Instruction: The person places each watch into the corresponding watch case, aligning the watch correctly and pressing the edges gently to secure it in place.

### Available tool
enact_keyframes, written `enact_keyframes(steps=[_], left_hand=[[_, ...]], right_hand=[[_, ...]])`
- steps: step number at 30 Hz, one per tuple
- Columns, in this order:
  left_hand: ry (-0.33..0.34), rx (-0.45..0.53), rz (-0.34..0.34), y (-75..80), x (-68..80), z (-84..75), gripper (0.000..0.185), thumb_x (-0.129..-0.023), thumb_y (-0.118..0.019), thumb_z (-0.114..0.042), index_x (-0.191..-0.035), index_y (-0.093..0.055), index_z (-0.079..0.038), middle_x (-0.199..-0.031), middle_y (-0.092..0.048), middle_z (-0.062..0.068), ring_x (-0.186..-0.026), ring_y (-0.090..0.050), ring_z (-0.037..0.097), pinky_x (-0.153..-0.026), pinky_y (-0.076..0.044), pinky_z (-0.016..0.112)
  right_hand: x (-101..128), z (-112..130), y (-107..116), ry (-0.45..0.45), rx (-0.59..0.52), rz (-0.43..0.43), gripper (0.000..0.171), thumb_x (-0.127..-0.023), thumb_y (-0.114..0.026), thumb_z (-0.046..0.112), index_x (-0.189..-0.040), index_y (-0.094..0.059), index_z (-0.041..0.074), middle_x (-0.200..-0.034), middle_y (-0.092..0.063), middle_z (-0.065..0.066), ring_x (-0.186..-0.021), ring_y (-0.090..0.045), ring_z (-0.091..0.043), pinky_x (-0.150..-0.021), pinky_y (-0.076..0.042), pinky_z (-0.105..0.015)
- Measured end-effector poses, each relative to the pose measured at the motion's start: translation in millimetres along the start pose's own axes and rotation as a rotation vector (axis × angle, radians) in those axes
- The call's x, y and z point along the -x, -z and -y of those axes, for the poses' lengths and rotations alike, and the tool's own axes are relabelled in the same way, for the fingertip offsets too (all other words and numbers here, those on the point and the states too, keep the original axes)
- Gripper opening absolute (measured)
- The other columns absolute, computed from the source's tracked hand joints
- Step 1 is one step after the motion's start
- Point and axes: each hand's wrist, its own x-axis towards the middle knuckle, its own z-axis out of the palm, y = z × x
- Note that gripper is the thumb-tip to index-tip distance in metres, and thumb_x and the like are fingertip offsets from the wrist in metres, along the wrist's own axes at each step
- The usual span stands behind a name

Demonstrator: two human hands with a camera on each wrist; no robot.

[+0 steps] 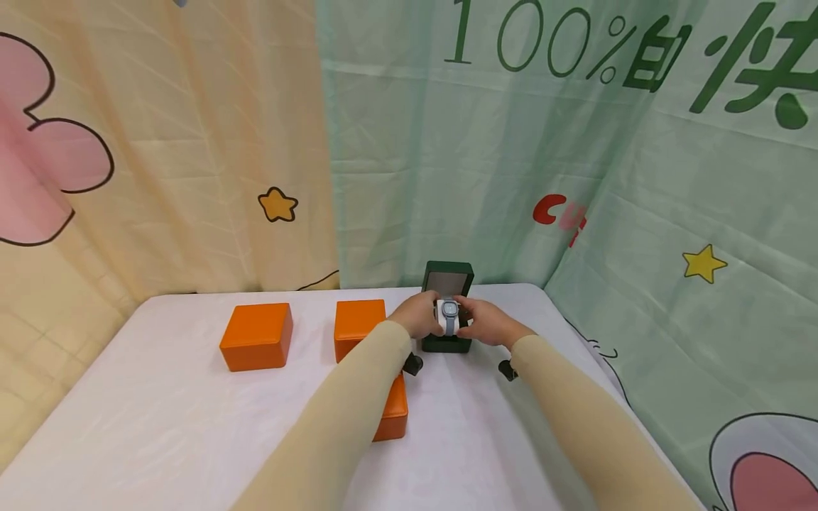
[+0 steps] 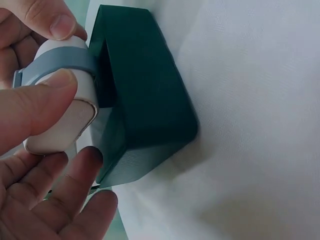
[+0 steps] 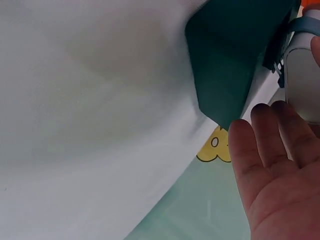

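Note:
A watch (image 1: 450,309) with a blue-grey strap is wrapped round a white cushion (image 2: 55,137). My left hand (image 1: 418,316) pinches one end of the cushion, its thumb lying near the strap in the left wrist view. At the other end, my right hand (image 1: 492,323) grips the cushion between thumb and fingers; several of its fingertips extend underneath in the right wrist view. Both hands hold the cushion at the mouth of a dark green box (image 2: 150,85), whose lid (image 1: 449,277) stands raised behind. The box's interior is mostly hidden by the hands and the cushion.
Three orange boxes stand on the white-covered table (image 1: 160,419): one at the left (image 1: 255,337), one beside the left hand (image 1: 360,319), and one (image 1: 391,415) partly behind the left sleeve. Printed curtains (image 1: 396,177) hang along the table's back and right side.

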Motion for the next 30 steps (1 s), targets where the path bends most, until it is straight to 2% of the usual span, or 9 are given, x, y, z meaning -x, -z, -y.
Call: enact_keyframes(steps=[4, 8, 12, 20, 30], left_hand=[[0.008, -0.011, 0.001, -4.3, -1.3, 0.9, 0.071, -0.086, -0.088, -0.015, -0.147, -0.054, -0.007, -0.132, -0.068, 0.01, -0.106, -0.063, 0.025, -0.102, -0.055, 0.041], [0.017, -0.031, 0.006, -7.9, -1.5, 3.5, 0.071, -0.085, -0.09, -0.016, -0.147, -0.055, -0.008, -0.132, -0.069, 0.009, -0.105, -0.063, 0.024, -0.102, -0.055, 0.041], [0.004, -0.071, -0.002, -9.4, -1.1, 4.5, 0.066, -0.083, -0.091, -0.017, -0.141, -0.059, -0.009, -0.125, -0.071, 0.008, -0.101, -0.063, 0.024, -0.099, -0.056, 0.04], [0.021, -0.095, -0.035, -13.9, 1.6, 2.0, 0.059, -0.083, -0.091, -0.018, -0.132, -0.061, -0.007, -0.113, -0.073, 0.006, -0.093, -0.063, 0.024, -0.091, -0.056, 0.038], [0.019, -0.12, -0.049, -18.0, 8.5, -0.8, 0.058, -0.083, -0.091, -0.02, -0.131, -0.061, -0.007, -0.113, -0.073, 0.006, -0.092, -0.062, 0.023, -0.091, -0.056, 0.037]], right_hand=[[-1, -4, -3, -0.003, 0.028, 0.0, 0.08, -0.093, -0.077, 0.009, -0.163, -0.037, 0.006, -0.142, -0.066, -0.018, -0.129, -0.062, -0.032, -0.109, -0.051, -0.049], [-2, -8, -7, -0.01, 0.06, 0.008, 0.08, -0.093, -0.077, 0.012, -0.163, -0.037, 0.007, -0.149, -0.061, -0.018, -0.135, -0.057, -0.032, -0.114, -0.047, -0.051], [-3, -9, -8, -0.002, 0.102, 0.014, 0.081, -0.093, -0.078, 0.014, -0.163, -0.037, 0.006, -0.154, -0.056, -0.019, -0.142, -0.053, -0.034, -0.118, -0.044, -0.052], [-3, -6, -6, 0.013, 0.141, 0.027, 0.078, -0.091, -0.078, 0.012, -0.159, -0.042, 0.004, -0.154, -0.056, -0.018, -0.141, -0.054, -0.033, -0.12, -0.042, -0.052], [-3, -3, -8, -0.022, 0.18, 0.043, 0.078, -0.09, -0.081, 0.011, -0.158, -0.044, 0.005, -0.151, -0.06, -0.017, -0.139, -0.056, -0.033, -0.12, -0.043, -0.052]])
